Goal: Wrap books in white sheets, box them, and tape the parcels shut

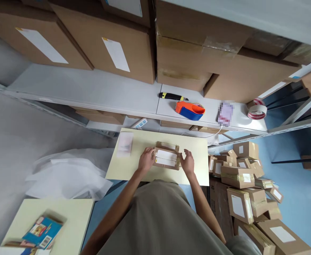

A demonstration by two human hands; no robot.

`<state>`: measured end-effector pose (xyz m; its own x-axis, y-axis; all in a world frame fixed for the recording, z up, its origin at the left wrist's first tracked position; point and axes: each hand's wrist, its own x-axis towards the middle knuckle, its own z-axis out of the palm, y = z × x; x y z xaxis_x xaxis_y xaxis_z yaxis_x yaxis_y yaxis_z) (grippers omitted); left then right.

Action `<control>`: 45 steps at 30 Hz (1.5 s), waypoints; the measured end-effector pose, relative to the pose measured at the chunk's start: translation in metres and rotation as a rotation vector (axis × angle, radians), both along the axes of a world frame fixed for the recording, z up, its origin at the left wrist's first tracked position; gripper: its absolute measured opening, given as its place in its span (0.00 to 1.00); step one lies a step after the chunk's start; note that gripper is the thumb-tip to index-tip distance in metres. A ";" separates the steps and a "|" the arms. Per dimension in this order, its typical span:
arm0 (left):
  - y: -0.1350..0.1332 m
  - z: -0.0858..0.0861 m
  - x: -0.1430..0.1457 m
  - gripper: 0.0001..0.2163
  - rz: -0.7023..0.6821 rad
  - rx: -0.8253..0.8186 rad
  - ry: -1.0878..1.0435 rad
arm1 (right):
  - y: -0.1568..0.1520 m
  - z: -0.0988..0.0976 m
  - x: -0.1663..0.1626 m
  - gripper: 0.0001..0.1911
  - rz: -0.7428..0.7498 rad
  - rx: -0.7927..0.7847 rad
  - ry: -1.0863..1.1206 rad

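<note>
A small brown cardboard box (167, 158) with white labels on top lies on a pale yellow table (145, 141) in front of me. My left hand (146, 160) grips its left end, fingers curled over the edge. My right hand (187, 162) rests against its right end with the fingers partly spread. A second small box (167, 145) sits just behind it. A white paper slip (125, 144) lies at the table's far left corner.
A grey shelf (91, 92) ahead carries an orange and blue tape dispenser (190, 109), a black and yellow knife (172, 96) and a tape roll (256, 111), below large cartons. Several labelled small boxes (243, 184) are piled on the right floor. White wrapping (67, 173) lies left; another table (65, 216) holds colourful packets.
</note>
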<state>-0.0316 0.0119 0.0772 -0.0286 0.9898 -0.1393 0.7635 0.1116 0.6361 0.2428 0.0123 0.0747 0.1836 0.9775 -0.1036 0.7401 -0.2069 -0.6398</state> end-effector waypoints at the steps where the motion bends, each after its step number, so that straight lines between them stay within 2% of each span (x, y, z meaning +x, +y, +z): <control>1: 0.005 0.007 0.003 0.14 0.007 0.035 -0.024 | 0.009 0.016 0.000 0.19 0.027 0.079 0.000; 6: 0.048 0.059 0.025 0.12 -0.029 0.247 -0.173 | 0.077 0.115 -0.003 0.23 0.160 0.509 -0.048; 8: 0.067 0.084 0.035 0.12 -0.052 0.334 -0.232 | 0.112 0.144 -0.004 0.25 0.190 0.588 -0.121; 9: 0.075 0.096 0.040 0.12 -0.061 0.371 -0.255 | 0.130 0.152 -0.004 0.25 0.202 0.596 -0.157; 11: 0.088 0.118 0.048 0.13 -0.074 0.422 -0.294 | 0.165 0.156 -0.003 0.27 0.228 0.566 -0.203; 13: 0.094 0.136 0.054 0.13 -0.081 0.462 -0.336 | 0.195 0.150 -0.001 0.25 0.253 0.505 -0.208; 15: 0.096 0.147 0.056 0.13 -0.084 0.490 -0.377 | 0.216 0.141 0.002 0.23 0.276 0.454 -0.192; 17: 0.093 0.151 0.056 0.12 -0.080 0.505 -0.420 | 0.222 0.136 0.004 0.21 0.286 0.420 -0.183; 19: 0.087 0.149 0.055 0.11 -0.067 0.502 -0.479 | 0.212 0.137 0.004 0.22 0.277 0.406 -0.167; 21: 0.077 0.143 0.053 0.11 -0.043 0.472 -0.549 | 0.185 0.142 0.000 0.24 0.261 0.395 -0.102; 23: 0.062 0.135 0.051 0.10 -0.012 0.421 -0.620 | 0.148 0.147 -0.009 0.27 0.255 0.345 0.032; 26: 0.031 0.120 0.049 0.09 0.039 0.339 -0.729 | 0.085 0.149 -0.028 0.26 0.305 0.175 0.322; 29: -0.005 0.105 0.043 0.09 0.089 0.249 -0.806 | 0.032 0.138 -0.047 0.26 0.319 0.028 0.536; 32: -0.038 0.093 0.030 0.08 0.118 0.147 -0.827 | -0.004 0.120 -0.062 0.27 0.290 -0.078 0.613; 35: -0.064 0.087 0.020 0.07 0.137 0.091 -0.834 | -0.027 0.106 -0.072 0.28 0.283 -0.167 0.633; 39: -0.086 0.086 0.012 0.09 0.140 0.072 -0.860 | -0.043 0.100 -0.085 0.27 0.289 -0.193 0.593; 45: -0.090 0.078 -0.020 0.12 0.066 0.018 -0.813 | -0.052 0.100 -0.090 0.25 0.360 -0.219 0.444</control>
<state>-0.0513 -0.0780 0.1550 0.0165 0.9919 -0.1258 0.0544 0.1247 0.9907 0.1525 -0.0394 0.1746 -0.2608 0.9176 -0.2999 0.4606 -0.1548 -0.8740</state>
